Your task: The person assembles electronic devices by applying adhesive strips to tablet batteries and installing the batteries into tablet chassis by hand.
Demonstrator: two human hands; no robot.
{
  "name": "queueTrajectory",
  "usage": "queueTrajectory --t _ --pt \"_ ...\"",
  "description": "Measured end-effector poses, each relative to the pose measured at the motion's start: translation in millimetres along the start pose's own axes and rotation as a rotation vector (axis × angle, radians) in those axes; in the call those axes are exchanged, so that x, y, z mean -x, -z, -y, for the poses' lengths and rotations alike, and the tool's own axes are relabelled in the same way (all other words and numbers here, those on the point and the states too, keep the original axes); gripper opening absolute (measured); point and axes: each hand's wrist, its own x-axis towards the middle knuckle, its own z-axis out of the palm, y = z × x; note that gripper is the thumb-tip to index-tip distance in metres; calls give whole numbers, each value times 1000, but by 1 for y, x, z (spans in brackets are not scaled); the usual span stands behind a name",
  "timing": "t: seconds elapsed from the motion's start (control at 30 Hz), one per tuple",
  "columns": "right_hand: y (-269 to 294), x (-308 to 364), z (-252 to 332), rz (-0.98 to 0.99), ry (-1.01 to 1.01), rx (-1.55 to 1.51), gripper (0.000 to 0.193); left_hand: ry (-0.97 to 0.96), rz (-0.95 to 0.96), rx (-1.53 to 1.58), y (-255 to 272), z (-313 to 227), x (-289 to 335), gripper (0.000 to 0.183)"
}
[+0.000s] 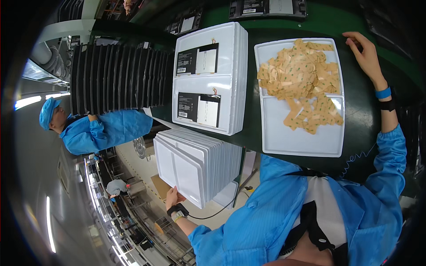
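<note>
My left hand (pixel 174 198) grips the lower edge of the front white plastic tray (pixel 179 170), its fingertips partly hidden at the rim. That tray leans at the front of a tall stack of similar trays (pixel 222 166). On the right, my right hand (pixel 364 54) rests at the dark green table (pixel 359 119), fingers loosely apart and holding nothing. Nearest to it is a white two-part tray (pixel 301 144) heaped with tan adhesive pieces (pixel 299 73) that bear small green marks. A second pile of trays (pixel 239 88) carries two black-and-silver battery packs (pixel 197 60) in its top one.
A long row of black trays (pixel 117 77) stands at the upper left. Behind it, a co-worker in blue (pixel 97 133) has a hand at the row. More trays with battery packs (pixel 268 8) lie along the table's far side. A blue coiled cord (pixel 355 158) hangs near my right sleeve.
</note>
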Motion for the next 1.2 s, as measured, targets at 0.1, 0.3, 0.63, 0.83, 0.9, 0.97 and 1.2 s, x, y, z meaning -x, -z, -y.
queueTrajectory --t 0.1,0.3,0.63,0.83,0.9,0.97,1.2 --pt "-1 -2 1 5 -2 4 22 -309 -61 101 -2 5 -9 44" --pt "1 2 -2 -13 5 6 22 65 67 -350 18 -74 8 39" --pt "-2 -1 -5 10 58 16 20 -864 -414 -776 -11 -211 17 93" --pt "4 0 6 5 19 44 20 -596 -153 -579 -61 -227 33 108" --pt "4 -2 7 16 21 58 20 -637 -141 -526 -51 -218 22 98" --pt "2 -1 -1 1 37 38 20 -648 -166 -597 -47 -234 28 92" --pt "7 1 9 -25 3 -11 17 -1534 -44 -490 -112 -380 137 71"
